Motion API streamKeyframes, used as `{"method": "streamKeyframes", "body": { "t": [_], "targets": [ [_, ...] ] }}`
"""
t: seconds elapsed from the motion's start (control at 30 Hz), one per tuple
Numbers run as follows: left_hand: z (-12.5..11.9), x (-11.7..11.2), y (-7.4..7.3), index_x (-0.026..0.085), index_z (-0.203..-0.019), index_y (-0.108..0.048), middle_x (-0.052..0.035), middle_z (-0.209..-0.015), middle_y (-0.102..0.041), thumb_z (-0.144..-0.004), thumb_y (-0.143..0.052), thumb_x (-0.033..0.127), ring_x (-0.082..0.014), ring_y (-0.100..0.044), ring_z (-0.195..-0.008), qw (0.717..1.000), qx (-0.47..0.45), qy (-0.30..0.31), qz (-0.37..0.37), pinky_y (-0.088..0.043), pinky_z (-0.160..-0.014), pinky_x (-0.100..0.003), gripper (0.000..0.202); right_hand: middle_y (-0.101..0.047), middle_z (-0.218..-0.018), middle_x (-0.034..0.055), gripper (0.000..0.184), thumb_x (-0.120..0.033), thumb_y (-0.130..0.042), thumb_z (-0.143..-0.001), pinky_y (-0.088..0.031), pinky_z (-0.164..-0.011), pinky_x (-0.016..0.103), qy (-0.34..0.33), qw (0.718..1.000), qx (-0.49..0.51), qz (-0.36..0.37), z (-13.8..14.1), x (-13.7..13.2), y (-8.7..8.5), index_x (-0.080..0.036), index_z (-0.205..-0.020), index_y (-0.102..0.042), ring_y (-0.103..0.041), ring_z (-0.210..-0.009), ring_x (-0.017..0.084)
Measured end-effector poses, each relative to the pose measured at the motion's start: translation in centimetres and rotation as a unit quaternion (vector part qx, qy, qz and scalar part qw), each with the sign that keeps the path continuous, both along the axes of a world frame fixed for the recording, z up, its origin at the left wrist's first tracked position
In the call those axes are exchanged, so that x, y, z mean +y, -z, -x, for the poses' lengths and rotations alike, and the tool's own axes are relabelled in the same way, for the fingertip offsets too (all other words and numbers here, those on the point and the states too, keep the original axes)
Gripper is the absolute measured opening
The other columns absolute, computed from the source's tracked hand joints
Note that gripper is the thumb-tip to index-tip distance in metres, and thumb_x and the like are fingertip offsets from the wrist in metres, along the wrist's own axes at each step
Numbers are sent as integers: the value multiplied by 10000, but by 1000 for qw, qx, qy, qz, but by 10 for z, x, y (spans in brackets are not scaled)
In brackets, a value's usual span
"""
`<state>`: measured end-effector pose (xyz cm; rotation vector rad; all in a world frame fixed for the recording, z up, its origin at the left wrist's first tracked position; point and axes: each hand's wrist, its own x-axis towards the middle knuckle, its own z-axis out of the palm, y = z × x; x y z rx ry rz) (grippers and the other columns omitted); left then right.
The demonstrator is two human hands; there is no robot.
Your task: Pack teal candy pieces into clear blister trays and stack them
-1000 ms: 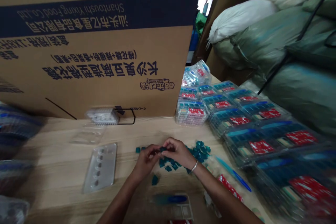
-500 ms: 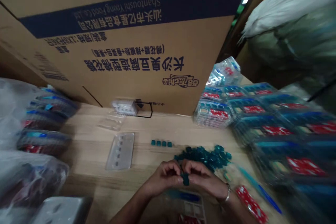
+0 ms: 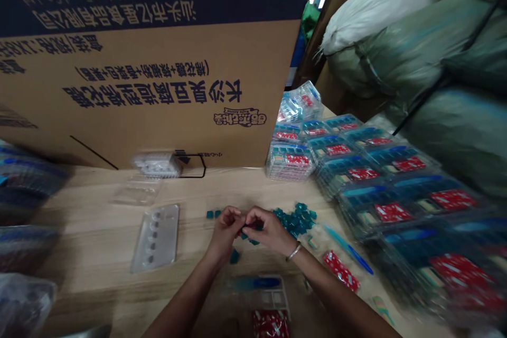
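My left hand (image 3: 227, 229) and my right hand (image 3: 268, 229) meet fingertip to fingertip over the table, both closed in a pinch. Whatever lies between the fingers is too small and hidden to name. Just behind the left hand, small teal cubes (image 3: 209, 215) stand in a row, partly covered by that hand. A heap of teal pieces (image 3: 299, 219) spreads beyond my right hand, some of them under its fingers. One loose teal piece (image 3: 234, 256) lies below the left fingers. Between my forearms sits a clear compartment tray (image 3: 279, 298) with a blue pen and a red polka-dot packet (image 3: 271, 323).
A large cardboard box (image 3: 158, 137) walls off the back. Stacked filled trays (image 3: 362, 174) crowd the right. A moulded plastic tray (image 3: 156, 237) lies at left, with clear packs (image 3: 156, 163) behind. A teal-blue pen (image 3: 348, 248) and another dotted packet (image 3: 341, 270) lie right.
The view has swung right. My hands moved away from me towards the cube row. The teal piece seen between my fingers earlier no longer shows there; a loose one lies below them.
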<state>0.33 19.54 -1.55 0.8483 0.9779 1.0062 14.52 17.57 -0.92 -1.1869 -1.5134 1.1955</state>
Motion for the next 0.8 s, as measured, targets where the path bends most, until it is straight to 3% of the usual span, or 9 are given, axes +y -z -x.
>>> {"method": "streamKeyframes", "body": {
  "t": [0.23, 0.37, 0.4, 0.47, 0.53, 0.57, 0.67, 0.8],
  "targets": [
    [-1, 7, 6, 176, -821, -561, 81, -535, -460, -587, -737, 431, -54, -396, -452, 998, 25, 37, -40, -301, -458, -183, 389, -530, -635, -47, 43, -156, -548, -686, -401, -553, 184, -9, 998, -52, -32, -2, 10, -3, -176, -690, -510, -480, -580, 76],
    [11, 13, 10, 179, -894, -595, 42, -567, -519, -698, -638, 384, -112, -482, -536, 979, 157, 52, -120, -384, -546, -235, 287, -534, -652, -35, 65, -111, -533, -708, -407, -569, 188, 2, 989, -121, -83, -6, 13, 3, -173, -688, -527, -498, -595, 86],
    [14, 15, 11, 186, -912, -603, 17, -613, -562, -724, -614, 347, -138, -516, -596, 959, 227, 41, -164, -402, -589, -259, 248, -540, -675, -26, 72, -102, -534, -718, -413, -586, 195, -2, 983, -154, -103, -9, 17, 5, -172, -705, -537, -510, -615, 93],
    [22, 21, 10, 204, -880, -630, -29, -733, -627, -749, -587, 261, -189, -551, -749, 885, 386, 21, -260, -409, -690, -309, 148, -560, -736, -2, 89, -86, -540, -743, -427, -645, 218, -27, 960, -233, -149, -15, 28, 10, -172, -743, -563, -535, -682, 113],
    [29, 28, 11, 212, -801, -651, -48, -810, -650, -767, -564, 205, -214, -548, -835, 802, 503, 40, -320, -390, -747, -336, 94, -582, -784, 18, 104, -79, -544, -771, -432, -695, 239, -75, 935, -295, -183, -19, 40, 13, -173, -768, -587, -550, -741, 131],
    [31, 31, 12, 211, -770, -654, -50, -816, -653, -780, -551, 199, -215, -548, -839, 776, 532, 63, -334, -385, -753, -339, 105, -593, -792, 24, 108, -80, -544, -786, -434, -709, 244, -99, 926, -309, -192, -20, 46, 15, -174, -776, -597, -555, -755, 136],
    [36, 37, 18, 207, -782, -655, -47, -809, -654, -818, -513, 225, -202, -553, -798, 746, 554, 104, -355, -385, -733, -328, 147, -616, -791, 31, 111, -94, -546, -811, -438, -725, 249, -143, 916, -312, -207, -17, 55, 20, -173, -780, -617, -565, -770, 142],
    [41, 36, 26, 218, -791, -646, -46, -813, -648, -839, -477, 261, -217, -559, -817, 729, 561, 87, -382, -395, -715, -336, 181, -626, -772, 31, 99, -114, -563, -802, -445, -740, 260, -128, 906, -347, -207, -2, 52, 26, -177, -760, -627, -571, -790, 156]
  ]
}}
